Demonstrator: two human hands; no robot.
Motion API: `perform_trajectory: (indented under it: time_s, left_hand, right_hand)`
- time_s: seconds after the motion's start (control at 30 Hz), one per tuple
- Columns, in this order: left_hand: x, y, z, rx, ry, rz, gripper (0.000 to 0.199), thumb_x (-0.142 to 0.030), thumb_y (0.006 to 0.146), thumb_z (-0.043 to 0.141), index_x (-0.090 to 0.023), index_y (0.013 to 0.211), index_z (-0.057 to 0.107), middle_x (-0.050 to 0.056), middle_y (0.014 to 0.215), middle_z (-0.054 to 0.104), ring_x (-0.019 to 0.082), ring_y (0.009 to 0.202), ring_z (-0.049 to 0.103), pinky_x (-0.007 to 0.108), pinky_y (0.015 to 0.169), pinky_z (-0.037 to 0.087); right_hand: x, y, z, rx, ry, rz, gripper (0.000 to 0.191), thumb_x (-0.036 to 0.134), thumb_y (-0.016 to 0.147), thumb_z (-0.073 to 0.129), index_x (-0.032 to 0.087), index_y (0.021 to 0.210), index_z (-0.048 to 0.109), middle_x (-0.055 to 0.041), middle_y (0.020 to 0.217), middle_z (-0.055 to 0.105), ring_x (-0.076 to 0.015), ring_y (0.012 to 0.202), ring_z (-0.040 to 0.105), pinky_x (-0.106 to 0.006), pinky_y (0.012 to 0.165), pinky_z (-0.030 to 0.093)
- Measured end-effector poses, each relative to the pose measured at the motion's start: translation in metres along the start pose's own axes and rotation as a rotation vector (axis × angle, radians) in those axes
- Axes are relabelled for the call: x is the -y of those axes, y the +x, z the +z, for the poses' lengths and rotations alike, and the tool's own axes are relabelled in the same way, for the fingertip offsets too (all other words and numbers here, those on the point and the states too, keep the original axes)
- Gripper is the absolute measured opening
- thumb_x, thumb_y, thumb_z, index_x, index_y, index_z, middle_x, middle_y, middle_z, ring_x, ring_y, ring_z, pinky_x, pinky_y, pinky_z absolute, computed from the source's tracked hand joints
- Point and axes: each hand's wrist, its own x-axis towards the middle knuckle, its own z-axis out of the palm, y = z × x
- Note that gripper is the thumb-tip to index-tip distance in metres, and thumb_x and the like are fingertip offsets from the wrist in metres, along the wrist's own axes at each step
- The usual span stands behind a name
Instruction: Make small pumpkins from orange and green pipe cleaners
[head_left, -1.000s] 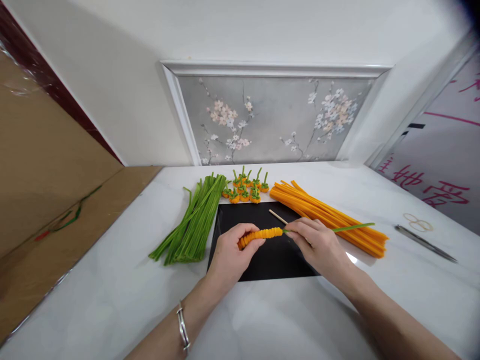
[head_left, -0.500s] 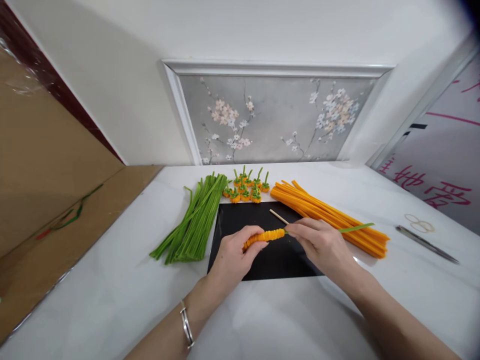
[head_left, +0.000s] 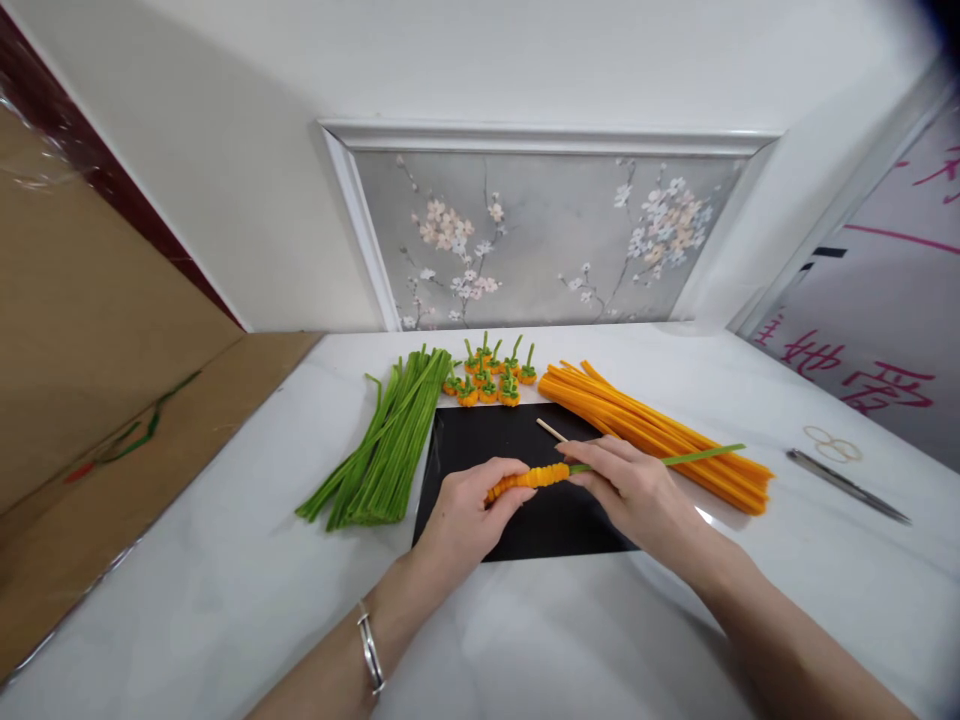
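Note:
My left hand (head_left: 474,508) pinches a coiled orange pipe cleaner (head_left: 546,476) between thumb and fingers, and part of the coil is hidden in the grip. From the coil's right end a green pipe cleaner (head_left: 705,455) runs through my right hand (head_left: 626,490), whose fingers are closed on it, and its tail sticks out past the knuckles. A thin pale wooden stick (head_left: 550,430) shows just beyond the right fingertips; I cannot tell whether the hand holds it. Both hands are above a black mat (head_left: 487,432).
A bundle of green pipe cleaners (head_left: 386,450) lies at left, orange ones (head_left: 660,430) at right. Several small orange pieces with green stems (head_left: 487,380) stand behind the mat. Tweezers (head_left: 847,487) and thin rings (head_left: 832,444) lie far right. Cardboard (head_left: 112,300) stands at left.
My right fingers have opened slightly and shifted around the green pipe cleaner, so more of it shows beside the coil. The left hand keeps its pinch. The view has moved a little.

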Motion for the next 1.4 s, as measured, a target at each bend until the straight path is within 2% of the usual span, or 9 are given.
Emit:
perform_trajectory:
  time_s: [0.1,0.27,0.47,0.7,0.8,0.9,1.1,1.27,1.4]
  left_hand:
    - [0.002,0.000,-0.001,-0.046,-0.017,-0.001,0.014,-0.014,0.084,0.065,-0.020,0.097,0.068,0.000,0.090,0.073,0.013,0.077,0.066,0.021,0.072,0.050]
    - [0.003,0.001,-0.004,-0.087,-0.002,-0.030,0.015,-0.014,0.084,0.064,-0.020,0.096,0.070,0.001,0.092,0.074,0.014,0.082,0.068,0.021,0.075,0.052]
    - [0.004,0.000,-0.002,-0.096,-0.006,-0.111,0.020,-0.018,0.082,0.067,-0.021,0.101,0.072,0.001,0.096,0.076,0.016,0.082,0.071,0.022,0.075,0.055]
    - [0.000,-0.002,-0.002,-0.002,-0.021,-0.064,0.027,-0.016,0.080,0.069,-0.020,0.107,0.070,0.002,0.096,0.076,0.016,0.077,0.070,0.024,0.074,0.056]
    - [-0.001,-0.001,-0.004,0.045,-0.092,-0.044,0.032,-0.017,0.079,0.070,-0.020,0.111,0.068,0.003,0.103,0.074,0.017,0.087,0.070,0.026,0.082,0.055]
    - [-0.001,0.001,-0.006,0.033,-0.140,-0.070,0.040,-0.018,0.074,0.075,-0.022,0.113,0.067,0.004,0.110,0.071,0.019,0.096,0.067,0.029,0.090,0.053]
    - [0.002,0.004,-0.008,-0.051,-0.174,-0.159,0.022,-0.017,0.077,0.069,-0.021,0.098,0.073,0.002,0.093,0.074,0.015,0.082,0.068,0.024,0.076,0.054]
    - [0.004,0.001,-0.003,-0.044,-0.188,-0.209,0.018,-0.021,0.078,0.069,-0.021,0.095,0.076,0.002,0.090,0.076,0.016,0.076,0.069,0.024,0.070,0.054]
    - [0.004,-0.002,0.001,0.000,-0.187,-0.188,0.018,-0.022,0.080,0.067,-0.021,0.095,0.076,0.002,0.090,0.077,0.016,0.075,0.068,0.024,0.069,0.054]
  right_hand:
    - [-0.002,0.001,-0.005,0.019,-0.053,0.028,0.028,0.023,0.095,0.051,0.023,0.122,0.060,-0.0078,0.111,0.068,-0.0222,0.100,0.065,-0.036,0.086,0.055]
    - [-0.006,0.003,-0.012,0.063,-0.145,0.003,0.020,0.023,0.096,0.050,0.021,0.103,0.069,-0.0058,0.092,0.072,-0.0196,0.079,0.067,-0.033,0.074,0.054]
    - [-0.004,0.003,-0.009,0.041,-0.120,-0.033,0.025,0.025,0.097,0.048,0.022,0.094,0.072,-0.0049,0.089,0.073,-0.0162,0.074,0.067,-0.028,0.069,0.051]
    - [-0.005,0.001,-0.005,0.040,-0.144,-0.015,0.026,0.029,0.098,0.047,0.023,0.097,0.073,-0.0049,0.091,0.074,-0.0172,0.076,0.068,-0.027,0.070,0.052]
    - [-0.005,0.001,-0.006,0.031,-0.125,-0.024,0.027,0.029,0.099,0.046,0.023,0.098,0.073,-0.0049,0.091,0.074,-0.0170,0.076,0.068,-0.026,0.070,0.052]
    - [-0.006,0.002,-0.010,-0.006,-0.125,-0.005,0.027,0.030,0.098,0.047,0.023,0.099,0.073,-0.0043,0.088,0.074,-0.0164,0.073,0.068,-0.025,0.067,0.052]
    - [-0.011,0.001,-0.014,-0.009,-0.166,0.017,0.026,0.033,0.097,0.049,0.026,0.098,0.074,-0.0025,0.082,0.072,-0.0155,0.068,0.067,-0.025,0.062,0.050]
    - [-0.007,0.001,-0.011,0.029,-0.172,-0.007,0.026,0.031,0.098,0.049,0.024,0.097,0.074,-0.0028,0.082,0.073,-0.0161,0.070,0.067,-0.025,0.064,0.050]
    - [0.000,0.002,-0.006,0.058,-0.140,-0.027,0.025,0.027,0.098,0.049,0.022,0.097,0.073,-0.0046,0.080,0.073,-0.0173,0.070,0.067,-0.027,0.064,0.051]
